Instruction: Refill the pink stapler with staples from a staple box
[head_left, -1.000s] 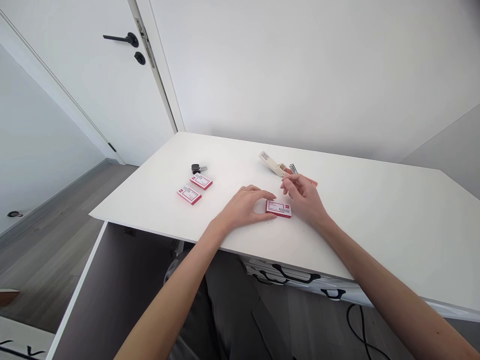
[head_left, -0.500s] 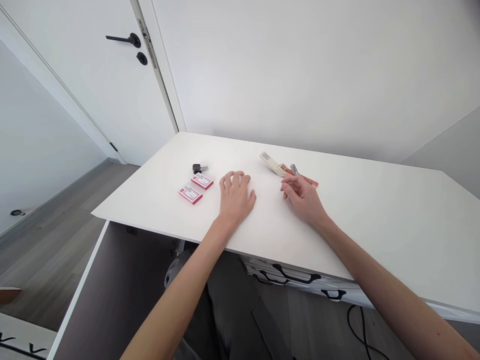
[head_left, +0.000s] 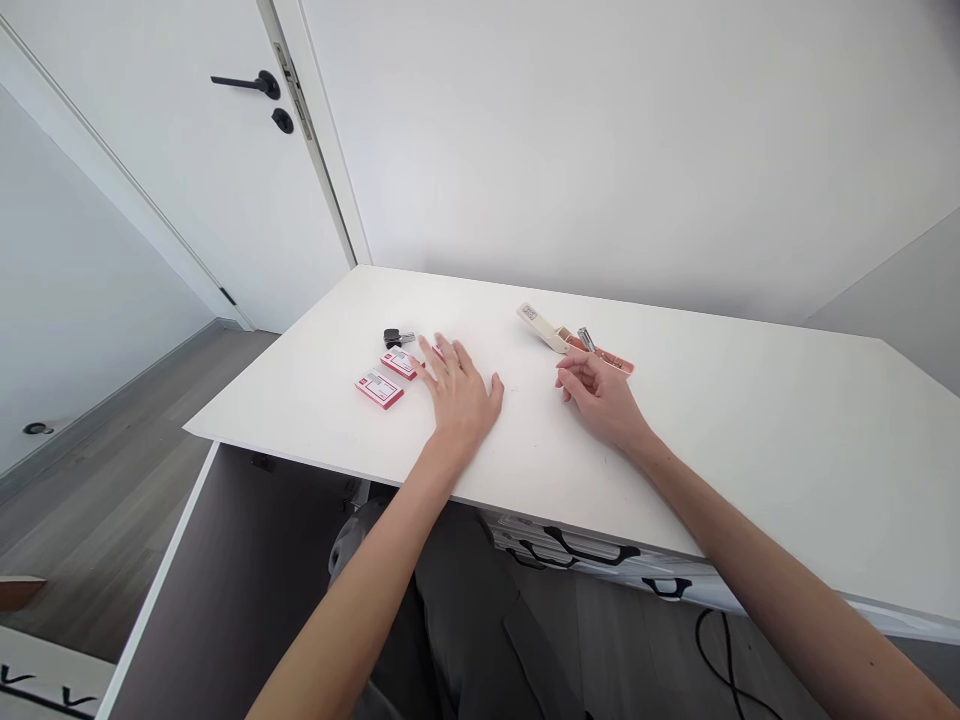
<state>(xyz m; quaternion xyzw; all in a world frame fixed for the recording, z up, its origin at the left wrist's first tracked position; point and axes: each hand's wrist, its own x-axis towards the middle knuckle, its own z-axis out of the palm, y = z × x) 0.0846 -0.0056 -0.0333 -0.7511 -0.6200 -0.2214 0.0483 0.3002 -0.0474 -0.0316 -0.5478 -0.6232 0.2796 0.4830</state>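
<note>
Head, left hand (head_left: 461, 393) flat, right hand (head_left: 600, 393) curled

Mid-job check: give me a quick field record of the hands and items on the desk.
left hand: flat on table, fingers spread, tips by farther red box
right hand: fingers curled, just in front of open stapler; hold unclear
nearer red box: apart, toward table edge
black clip: behind the boxes
</note>
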